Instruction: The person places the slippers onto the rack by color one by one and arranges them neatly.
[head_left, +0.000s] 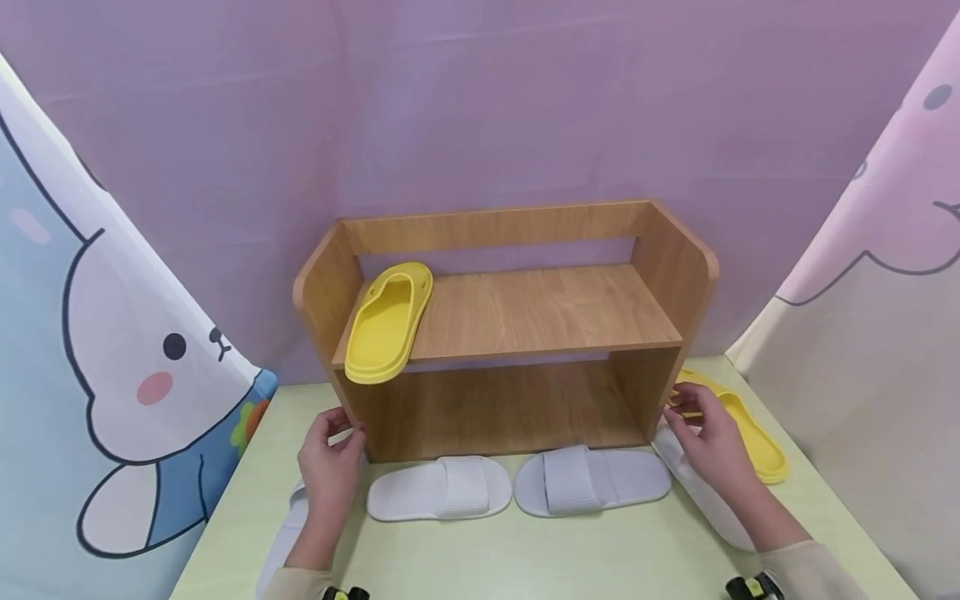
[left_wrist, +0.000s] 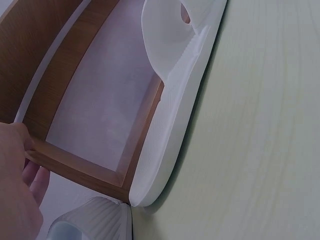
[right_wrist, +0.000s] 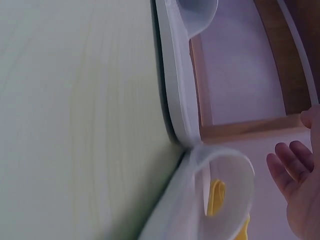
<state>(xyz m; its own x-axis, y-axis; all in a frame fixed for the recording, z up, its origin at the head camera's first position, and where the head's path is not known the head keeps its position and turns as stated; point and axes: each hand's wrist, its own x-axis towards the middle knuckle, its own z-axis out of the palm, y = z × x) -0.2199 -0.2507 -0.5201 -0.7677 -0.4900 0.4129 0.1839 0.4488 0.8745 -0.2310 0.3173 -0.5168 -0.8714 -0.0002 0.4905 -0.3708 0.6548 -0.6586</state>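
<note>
Rack [head_left: 510,329] is standing upright between both hands; uneven pulling, I am judging, is risking skew or tipping. White slippers [head_left: 592,482] are lying just before its base, inviting jamming under forward drag. Yellow slipper [head_left: 382,329] is overhanging the upper shelf [head_left: 540,307] at its front; jolting is risking a fall. Left hand [head_left: 330,467] is pinching the left side panel [head_left: 327,287]. Right hand [head_left: 712,442] is holding its fingers loosely, clear of the right side panel [head_left: 678,254]; I am not confirming thumb contact.

Far, a purple backdrop [head_left: 487,108]; left, a cloth printed with a cartoon animal [head_left: 120,358]; right, a pink-and-cream cloth [head_left: 892,242]; near, a pale-green table [head_left: 540,558].
</note>
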